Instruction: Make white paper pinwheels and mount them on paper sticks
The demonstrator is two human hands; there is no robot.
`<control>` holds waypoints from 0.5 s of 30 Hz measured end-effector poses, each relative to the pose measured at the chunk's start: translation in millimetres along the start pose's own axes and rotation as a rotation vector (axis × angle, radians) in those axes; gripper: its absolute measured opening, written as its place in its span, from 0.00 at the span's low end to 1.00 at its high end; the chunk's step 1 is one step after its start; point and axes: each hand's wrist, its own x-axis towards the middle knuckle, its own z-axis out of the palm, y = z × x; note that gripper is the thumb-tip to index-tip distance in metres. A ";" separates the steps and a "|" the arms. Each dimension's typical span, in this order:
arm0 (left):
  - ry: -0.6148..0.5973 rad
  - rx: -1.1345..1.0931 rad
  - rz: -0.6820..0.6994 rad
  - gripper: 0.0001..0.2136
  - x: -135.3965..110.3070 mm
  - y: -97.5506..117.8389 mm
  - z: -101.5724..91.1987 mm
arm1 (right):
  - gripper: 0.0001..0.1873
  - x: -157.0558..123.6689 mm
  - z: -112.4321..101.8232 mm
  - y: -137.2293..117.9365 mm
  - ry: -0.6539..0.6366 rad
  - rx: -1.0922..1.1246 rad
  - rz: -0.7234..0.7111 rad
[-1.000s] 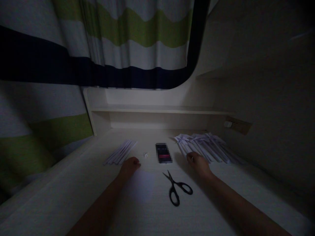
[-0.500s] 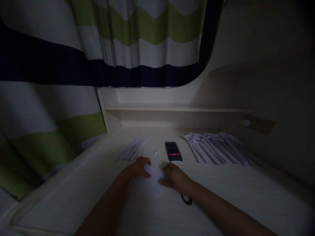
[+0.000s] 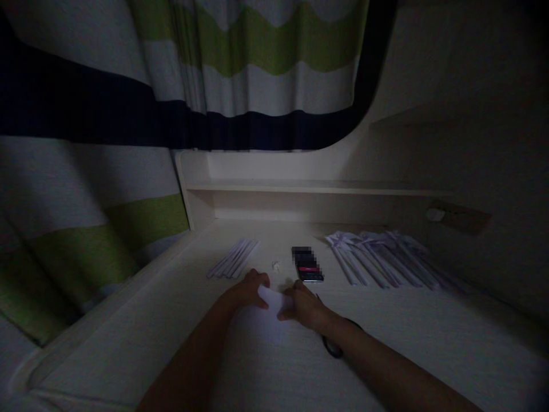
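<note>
A small white sheet of paper (image 3: 271, 317) lies on the desk before me, its far edge lifted and bending between my hands. My left hand (image 3: 252, 290) pinches its far left side with thumb and fingers. On the far right side, my right hand (image 3: 302, 306) grips the paper with curled fingers. Under my right forearm sits a pair of scissors (image 3: 332, 348), its black handles partly covered by the arm. Beyond my hands is a small crumpled white scrap (image 3: 276, 266).
Several thin white paper sticks (image 3: 235, 258) lie at the left. A phone (image 3: 307, 264) rests past my right hand. Several paper sticks with folded tops (image 3: 377, 260) are lined up at the right. A shelf (image 3: 300, 187) runs along the back; a striped curtain (image 3: 128, 171) hangs at the left.
The paper's far edge has come up and bends between my hands. My right hand has shifted slightly, and more of the scissors shows beside the forearm. The view has turned a little left.
</note>
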 end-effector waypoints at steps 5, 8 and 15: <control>0.042 0.019 0.013 0.25 0.5 -1.2 2.0 | 0.24 -7.5 -2.0 -7.0 0.046 0.001 -0.029; 0.046 0.035 0.015 0.23 0.8 0.0 1.1 | 0.22 -10.8 -3.5 -11.7 0.086 0.031 -0.034; 0.023 -0.131 0.083 0.11 0.9 8.2 -13.0 | 0.06 -8.0 -2.2 -5.5 0.213 0.302 -0.016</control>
